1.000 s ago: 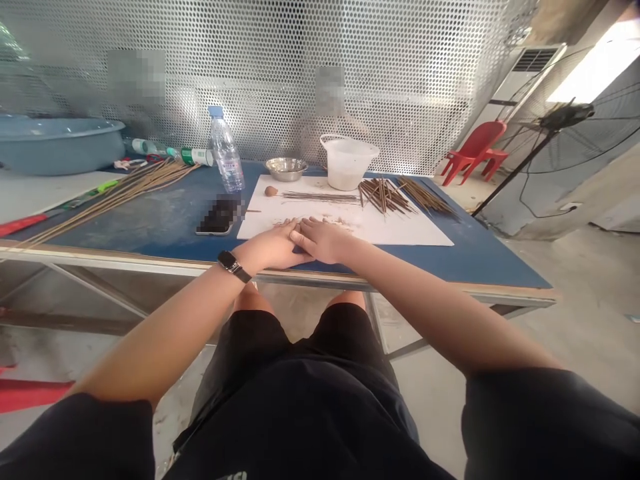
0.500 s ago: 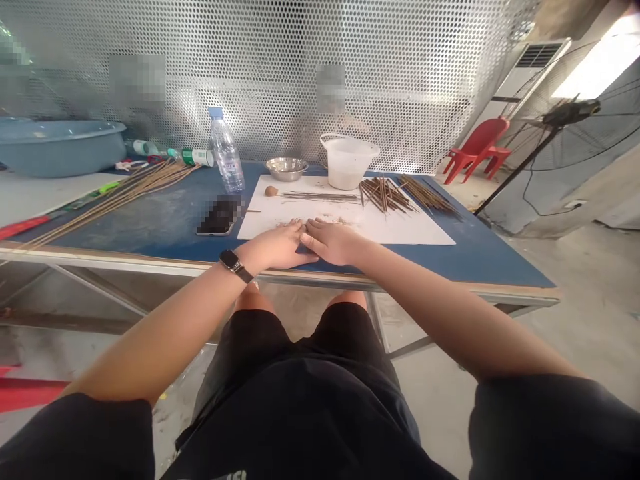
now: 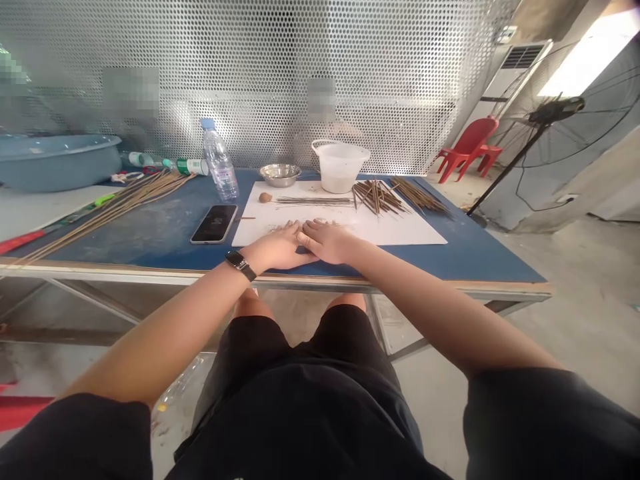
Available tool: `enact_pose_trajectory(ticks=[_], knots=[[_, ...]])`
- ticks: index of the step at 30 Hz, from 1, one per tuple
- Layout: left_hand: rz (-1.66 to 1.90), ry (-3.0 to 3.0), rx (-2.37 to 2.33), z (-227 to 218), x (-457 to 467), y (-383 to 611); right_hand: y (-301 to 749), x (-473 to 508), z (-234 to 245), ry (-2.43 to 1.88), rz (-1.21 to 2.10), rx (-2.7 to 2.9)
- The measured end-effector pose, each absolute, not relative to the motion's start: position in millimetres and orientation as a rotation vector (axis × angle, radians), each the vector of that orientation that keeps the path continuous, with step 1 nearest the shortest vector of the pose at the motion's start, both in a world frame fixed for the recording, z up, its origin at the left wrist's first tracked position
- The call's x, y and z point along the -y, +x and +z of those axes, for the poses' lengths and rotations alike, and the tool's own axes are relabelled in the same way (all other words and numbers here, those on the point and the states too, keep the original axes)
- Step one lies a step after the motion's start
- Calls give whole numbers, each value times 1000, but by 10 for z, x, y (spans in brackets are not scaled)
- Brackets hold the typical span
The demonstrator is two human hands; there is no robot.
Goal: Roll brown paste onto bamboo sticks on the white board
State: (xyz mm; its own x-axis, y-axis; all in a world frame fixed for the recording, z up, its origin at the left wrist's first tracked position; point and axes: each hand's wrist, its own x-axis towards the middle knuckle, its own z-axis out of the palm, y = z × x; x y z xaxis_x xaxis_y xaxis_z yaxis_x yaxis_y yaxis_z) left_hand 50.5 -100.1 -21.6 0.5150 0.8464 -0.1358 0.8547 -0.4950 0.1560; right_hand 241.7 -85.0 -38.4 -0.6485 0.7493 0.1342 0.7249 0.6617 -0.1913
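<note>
Left hand: we're watching the left hand lying flat, palm down, across the near edge of the white sheet, grip open, with a black smartwatch on the wrist.
Right hand: we're seeing the right hand pressing flat beside it, grip open too, its fingertips almost touching the left hand's.
Under the palms: we can't tell whether anything thin is lying there.
On the sheet: brown crumbs are scattering just ahead of the fingers, a row of thin rods is lying farther up, and a small clay lump is sitting at its left end.
Right of the rods: a pile of brown sticks is crossing the sheet's far edge.
Along the back: a steel bowl and a white plastic tub are standing just behind the sheet.
Left on the blue surface: a smartphone is lying beside the sheet, below a water bottle.
</note>
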Motion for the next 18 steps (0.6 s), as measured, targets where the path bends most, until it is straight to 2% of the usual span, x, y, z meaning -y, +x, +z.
enact_pose_trajectory(ticks=[5,12,18], knots=[[-71,2551,-1438,-203,1172,504,2461,1047,-359,-1288,233,2675],[-91,2496,-1501,-111,824,635,2373,572,-321,-1410,222,2696],[-170,2499,-1509,-98,988,686,2507,823,-324,-1327,229,2703]])
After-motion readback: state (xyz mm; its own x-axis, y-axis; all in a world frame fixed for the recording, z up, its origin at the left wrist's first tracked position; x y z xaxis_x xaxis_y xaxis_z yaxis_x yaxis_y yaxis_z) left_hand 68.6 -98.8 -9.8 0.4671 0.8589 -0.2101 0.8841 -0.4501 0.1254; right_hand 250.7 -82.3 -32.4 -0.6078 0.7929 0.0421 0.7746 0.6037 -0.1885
